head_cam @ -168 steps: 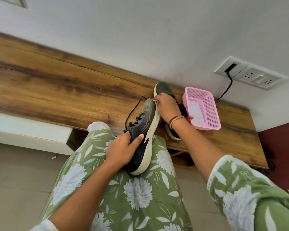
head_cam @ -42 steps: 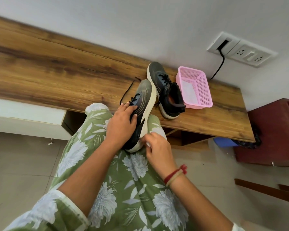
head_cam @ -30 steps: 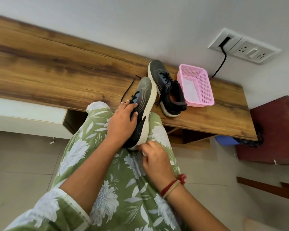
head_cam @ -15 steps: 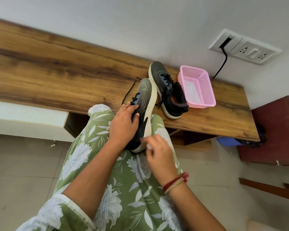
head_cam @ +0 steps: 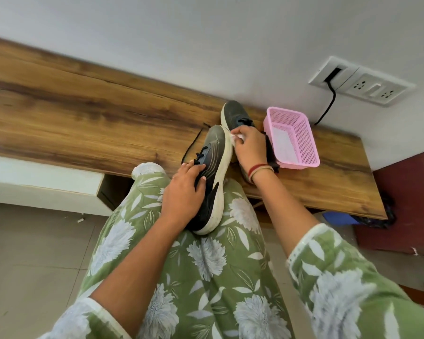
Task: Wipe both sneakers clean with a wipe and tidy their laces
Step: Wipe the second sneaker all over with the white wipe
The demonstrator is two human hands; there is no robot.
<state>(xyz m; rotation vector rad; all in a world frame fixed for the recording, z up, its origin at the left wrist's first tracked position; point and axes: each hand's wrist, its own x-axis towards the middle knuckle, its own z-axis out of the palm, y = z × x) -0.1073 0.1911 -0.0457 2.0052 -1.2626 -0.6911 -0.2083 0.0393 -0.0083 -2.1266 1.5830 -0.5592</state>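
Sneaker (head_cam: 214, 172) held on lap, left of pink basket (head_cam: 304, 138), upper gripped by left hand (head_cam: 184, 192). Wipe (head_cam: 237, 138) pinched by right hand (head_cam: 250, 148), pressed on sole rim near toe. Second sneaker (head_cam: 233, 113) on worktop (head_cam: 83, 113), just beside basket.

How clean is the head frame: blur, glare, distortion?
Head view: the held sneaker, right hand and wipe are sharp; the floral sleeve at lower right smears near the edge. Head view: soft, even light, no glare on the wooden shelf. Head view: tilted frame, so shelf and socket panel run slanted.
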